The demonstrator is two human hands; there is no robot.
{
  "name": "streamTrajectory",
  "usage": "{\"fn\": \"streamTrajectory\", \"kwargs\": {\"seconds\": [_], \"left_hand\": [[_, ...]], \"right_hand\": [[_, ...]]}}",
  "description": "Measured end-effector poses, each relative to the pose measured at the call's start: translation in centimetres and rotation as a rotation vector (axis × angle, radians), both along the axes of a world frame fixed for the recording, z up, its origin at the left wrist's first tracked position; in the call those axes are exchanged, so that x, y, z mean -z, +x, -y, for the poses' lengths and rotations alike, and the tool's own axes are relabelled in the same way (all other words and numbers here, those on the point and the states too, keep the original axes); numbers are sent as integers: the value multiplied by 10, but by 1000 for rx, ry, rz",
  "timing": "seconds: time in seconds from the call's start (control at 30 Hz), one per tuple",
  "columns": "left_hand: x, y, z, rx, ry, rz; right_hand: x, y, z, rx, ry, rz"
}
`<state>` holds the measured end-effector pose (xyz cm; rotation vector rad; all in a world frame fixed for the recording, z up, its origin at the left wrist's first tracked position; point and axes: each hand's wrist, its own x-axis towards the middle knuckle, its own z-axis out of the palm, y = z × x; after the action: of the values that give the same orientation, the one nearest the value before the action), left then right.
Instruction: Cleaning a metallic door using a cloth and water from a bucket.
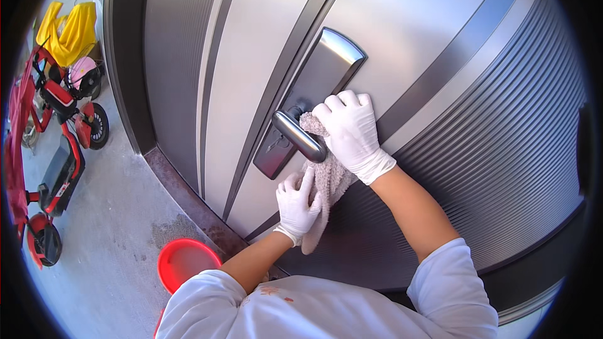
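Note:
A grey metal door lever handle [299,136] juts from a long, dark metallic lock plate [325,70] on a metal door. My right hand [351,127], in a white disposable glove, grips a fluffy pinkish-beige cloth [332,176] just right of the lever. One end of the cloth is bunched behind the lever, and the rest hangs below. Lower and to the left is my left hand [297,202], gloved too, its index finger and thumb against the cloth's edge. Its other fingers are bent, and their grip is unclear. A key [274,143] appears to sit in the lock beneath the lever.
A red plastic basin [188,261] stands on the concrete floor [118,230] near my left elbow, beside the raised stone threshold [188,193]. Further left are a red and black scooter [61,169], a pink helmet [81,71] and a yellow cloth [70,33]. Ribbed door panels [494,150] extend right.

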<state>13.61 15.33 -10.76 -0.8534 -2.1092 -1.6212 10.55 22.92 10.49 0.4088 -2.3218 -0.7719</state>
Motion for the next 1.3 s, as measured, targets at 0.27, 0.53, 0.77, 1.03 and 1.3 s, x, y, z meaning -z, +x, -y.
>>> {"fn": "streamTrajectory", "kwargs": {"seconds": [0.27,0.53,0.77,1.03,1.3], "left_hand": [[-29,3,11,220,268,-45],[34,5,-6,88,69,295],[-64,11,-4,210,199,-207],[15,-13,-17,74,77,31],[88,4,14,948,1067,1477]], "right_hand": [[-46,5,5,159,-73,-266],[11,-4,-1,79,68,-155],[-124,50,-13,301,128,-626],[-17,83,-30,307,67,-244],[136,133,1,257,-766,732]]}}
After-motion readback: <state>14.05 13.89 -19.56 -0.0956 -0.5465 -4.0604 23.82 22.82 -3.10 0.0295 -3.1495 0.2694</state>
